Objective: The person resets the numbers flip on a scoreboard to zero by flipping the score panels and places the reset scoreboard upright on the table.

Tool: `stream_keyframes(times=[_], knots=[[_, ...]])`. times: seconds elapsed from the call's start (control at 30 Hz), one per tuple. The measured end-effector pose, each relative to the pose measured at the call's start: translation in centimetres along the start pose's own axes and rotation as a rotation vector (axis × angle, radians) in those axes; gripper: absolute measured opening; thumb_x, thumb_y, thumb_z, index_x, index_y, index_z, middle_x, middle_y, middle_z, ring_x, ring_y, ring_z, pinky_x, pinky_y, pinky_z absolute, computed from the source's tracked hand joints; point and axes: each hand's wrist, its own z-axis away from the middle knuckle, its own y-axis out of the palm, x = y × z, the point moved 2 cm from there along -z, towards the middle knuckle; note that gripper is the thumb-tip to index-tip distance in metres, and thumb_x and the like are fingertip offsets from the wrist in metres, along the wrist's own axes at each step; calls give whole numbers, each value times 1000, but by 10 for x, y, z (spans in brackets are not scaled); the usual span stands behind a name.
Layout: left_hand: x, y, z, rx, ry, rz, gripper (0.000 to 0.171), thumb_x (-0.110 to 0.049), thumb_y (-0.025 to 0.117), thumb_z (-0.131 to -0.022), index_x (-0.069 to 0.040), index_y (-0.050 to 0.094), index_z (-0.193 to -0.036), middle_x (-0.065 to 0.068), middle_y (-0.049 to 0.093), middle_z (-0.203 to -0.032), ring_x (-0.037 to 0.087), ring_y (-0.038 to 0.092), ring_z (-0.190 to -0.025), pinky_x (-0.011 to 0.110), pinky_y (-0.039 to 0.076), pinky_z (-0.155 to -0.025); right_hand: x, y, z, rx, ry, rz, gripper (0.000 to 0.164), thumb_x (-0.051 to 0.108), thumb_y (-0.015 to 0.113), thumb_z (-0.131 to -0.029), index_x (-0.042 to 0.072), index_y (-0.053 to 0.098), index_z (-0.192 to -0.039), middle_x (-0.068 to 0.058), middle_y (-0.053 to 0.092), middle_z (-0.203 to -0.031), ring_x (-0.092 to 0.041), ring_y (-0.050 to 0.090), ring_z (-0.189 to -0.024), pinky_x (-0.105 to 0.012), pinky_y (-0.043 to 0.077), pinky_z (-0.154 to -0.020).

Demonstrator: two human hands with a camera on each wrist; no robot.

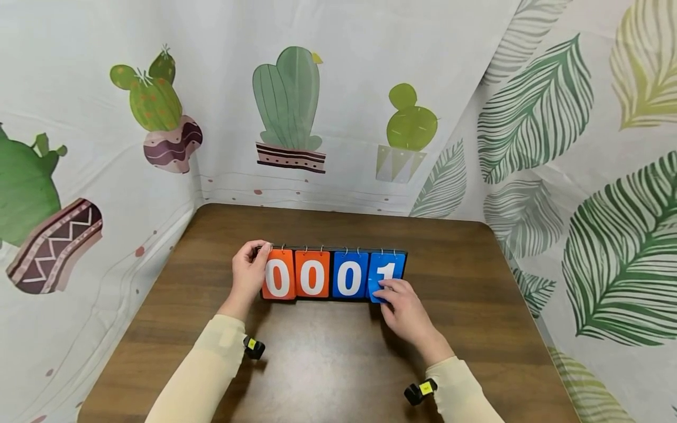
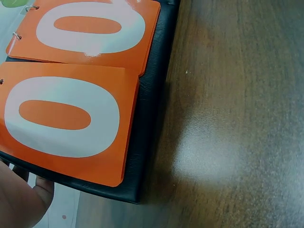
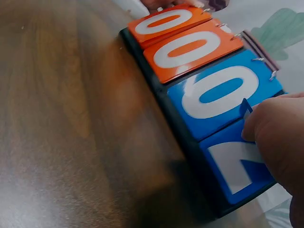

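Observation:
A tabletop flip scoreboard [image 1: 331, 276] with a black backing leans on the table, showing two orange 0 cards, a blue 0 card [image 1: 349, 275] and a blue 1 card at the right end. At its upper left corner, my left hand [image 1: 248, 269] grips the edge; in the left wrist view only part of this hand [image 2: 21, 197] appears, fingers behind the backing. My right hand [image 1: 406, 308] pinches the rightmost blue number card [image 1: 382, 267]. The right wrist view shows a bent blue corner at its fingertips [image 3: 251, 126], with a partly covered white digit below.
The brown wooden table [image 1: 328, 364] extends all around the scoreboard. Behind and beside it hang white cloths [image 1: 349, 35] printed with cacti and leaves. A small black device [image 1: 420, 391] is attached at each wrist.

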Motion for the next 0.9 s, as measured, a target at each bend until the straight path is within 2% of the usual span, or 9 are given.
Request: stream_keyframes(times=[0.2,0.47,0.57,0.67,0.73,0.8,0.87,0.9], knots=[[0,0,1,-2,10,3,27,-34,70,-99,-9,71,-109,-5,66,-92,13,60,-85,18,51,-72,-3,15,-2,-11,33,64,31,11,82,-85,19,78,-115,-8,66,-131,-33,55,-127,-56,48,-107],[2,0,0,14,-26,11,26,-28,69,-100,-5,71,-112,-4,65,-93,10,59,-84,16,51,-72,-4,28,-4,-7,93,156,35,22,83,-85,25,77,-119,-4,61,-130,-31,50,-125,-57,46,-103],[-3,0,1,17,-32,8,25,-23,68,-100,-2,70,-114,-2,64,-93,9,58,-83,15,51,-72,-4,30,-5,-16,89,162,35,25,84,-84,24,77,-118,-4,60,-128,-30,50,-124,-57,45,-102],[-16,-1,6,31,-24,6,26,-20,67,-101,3,69,-115,-2,64,-93,8,57,-82,15,50,-72,-3,30,-4,-40,69,145,31,27,84,-84,23,78,-114,-5,61,-128,-31,50,-124,-57,45,-101],[-24,-1,9,38,-18,3,27,-19,67,-101,4,68,-115,-2,64,-92,7,57,-82,15,50,-72,-3,25,-6,-78,39,103,26,26,84,-84,21,79,-109,-6,64,-127,-31,52,-123,-57,46,-99],[-31,-1,12,42,-10,1,27,-18,67,-101,4,68,-114,-3,63,-92,7,57,-82,15,50,-72,-3,14,-11,-140,18,11,19,23,83,-85,18,80,-104,-7,67,-124,-31,55,-121,-55,48,-98],[-34,-2,13,38,-8,-1,26,-18,67,-101,4,69,-114,-3,63,-91,7,57,-81,16,50,-72,-5,-3,-20,-239,6,-139,14,16,82,-85,12,80,-98,-11,71,-118,-31,61,-115,-50,51,-97],[-35,-2,13,37,-7,-1,26,-18,67,-101,4,69,-114,-2,63,-91,7,57,-81,16,50,-71,-6,-13,-26,-293,10,-248,12,10,82,-85,8,79,-96,-14,72,-113,-31,63,-111,-46,52,-96]])
